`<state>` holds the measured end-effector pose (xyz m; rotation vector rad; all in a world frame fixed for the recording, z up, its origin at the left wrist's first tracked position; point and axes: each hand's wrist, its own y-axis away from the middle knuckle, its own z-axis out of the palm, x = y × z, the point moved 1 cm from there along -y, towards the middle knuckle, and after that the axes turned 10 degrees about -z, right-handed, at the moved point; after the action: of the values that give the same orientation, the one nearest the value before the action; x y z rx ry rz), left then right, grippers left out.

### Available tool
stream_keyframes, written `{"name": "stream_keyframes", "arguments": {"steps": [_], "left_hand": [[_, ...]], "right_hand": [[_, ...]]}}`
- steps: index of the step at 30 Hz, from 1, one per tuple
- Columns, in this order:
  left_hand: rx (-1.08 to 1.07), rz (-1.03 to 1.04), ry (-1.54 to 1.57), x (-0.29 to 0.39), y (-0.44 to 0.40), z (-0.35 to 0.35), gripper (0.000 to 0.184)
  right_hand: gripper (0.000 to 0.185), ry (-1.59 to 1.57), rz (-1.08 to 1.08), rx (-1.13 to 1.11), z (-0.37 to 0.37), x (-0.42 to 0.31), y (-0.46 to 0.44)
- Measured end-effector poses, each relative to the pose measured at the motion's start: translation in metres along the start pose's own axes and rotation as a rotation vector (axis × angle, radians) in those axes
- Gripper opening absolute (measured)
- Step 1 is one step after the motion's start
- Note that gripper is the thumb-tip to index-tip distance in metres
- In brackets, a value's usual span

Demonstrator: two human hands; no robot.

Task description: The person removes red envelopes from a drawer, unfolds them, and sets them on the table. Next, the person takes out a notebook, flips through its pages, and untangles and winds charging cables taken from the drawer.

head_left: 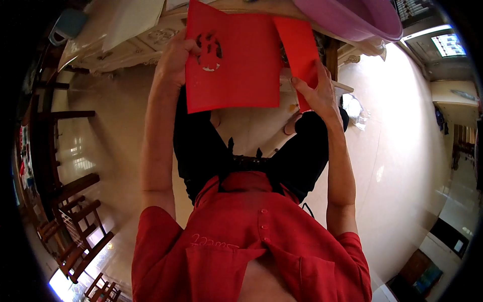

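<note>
A red sheet with a cut-out pattern near its left side hangs upright above my lap. My left hand is closed on its left edge, the thumb over the front. On the right, my right hand holds a narrower red piece, thumb in front and fingers along its right edge. The narrow piece slants, with a gap between it and the large sheet low down. Whether the two join at the top cannot be told.
Beyond the sheet is a carved pale table with a purple basin at its right and a grey mug at its left. Wooden chairs stand at the left. A shiny plastic bag lies to the right.
</note>
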<state>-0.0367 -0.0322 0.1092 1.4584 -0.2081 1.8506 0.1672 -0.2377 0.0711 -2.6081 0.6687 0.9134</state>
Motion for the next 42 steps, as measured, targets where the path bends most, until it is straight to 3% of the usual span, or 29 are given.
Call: {"name": "stream_keyframes", "arguments": {"steps": [3, 6, 9, 12, 14, 18, 21, 23, 24, 26, 29, 33, 38, 42], "left_hand": [[0.1, -0.019, -0.085, -0.008, -0.004, 0.005, 0.041], [0.144, 0.017, -0.071, -0.026, -0.017, 0.021, 0.038], [0.208, -0.142, -0.077, -0.04, -0.03, 0.039, 0.037], [0.117, 0.024, -0.154, -0.06, -0.039, 0.05, 0.042], [0.107, 0.106, 0.012, -0.064, -0.034, 0.066, 0.047], [0.159, 0.303, -0.102, -0.071, -0.034, 0.077, 0.051], [0.224, 0.621, -0.339, -0.076, -0.035, 0.074, 0.051], [0.203, 0.662, -0.836, -0.082, -0.041, 0.065, 0.046], [0.204, 0.66, -0.837, -0.079, -0.037, 0.069, 0.046], [0.189, 0.426, -0.791, -0.067, -0.025, 0.081, 0.04], [0.257, 0.369, -0.82, -0.065, -0.026, 0.087, 0.035], [0.302, 0.427, -0.874, -0.065, -0.029, 0.09, 0.04], [0.309, 0.367, -0.803, -0.061, -0.034, 0.084, 0.049], [0.276, 0.319, -0.76, -0.056, -0.034, 0.072, 0.05]], "right_hand": [[0.084, -0.06, -0.002, 0.004, 0.002, 0.003, -0.001], [0.082, 0.082, -0.032, -0.003, 0.021, 0.004, 0.0], [0.083, 0.285, -0.08, 0.069, 0.038, 0.004, -0.003], [0.073, 0.43, -0.171, 0.184, 0.04, -0.009, -0.001], [0.066, 0.18, -0.199, 0.127, 0.046, -0.007, -0.005], [0.065, 0.073, -0.145, 0.171, 0.051, -0.008, -0.009], [0.067, -0.015, -0.107, 0.207, 0.053, -0.003, -0.006], [0.069, 0.062, -0.168, 0.216, 0.055, -0.001, -0.007], [0.069, 0.061, -0.168, 0.215, 0.056, -0.003, -0.007], [0.07, 0.114, -0.148, 0.231, 0.057, -0.01, -0.008], [0.07, 0.096, -0.143, 0.174, 0.049, -0.027, -0.004], [0.067, 0.053, -0.223, 0.196, 0.041, -0.045, -0.002], [0.053, -0.273, -0.456, 0.304, 0.05, -0.05, -0.007], [0.049, -0.289, -0.421, 0.303, 0.055, -0.052, -0.009]]}}
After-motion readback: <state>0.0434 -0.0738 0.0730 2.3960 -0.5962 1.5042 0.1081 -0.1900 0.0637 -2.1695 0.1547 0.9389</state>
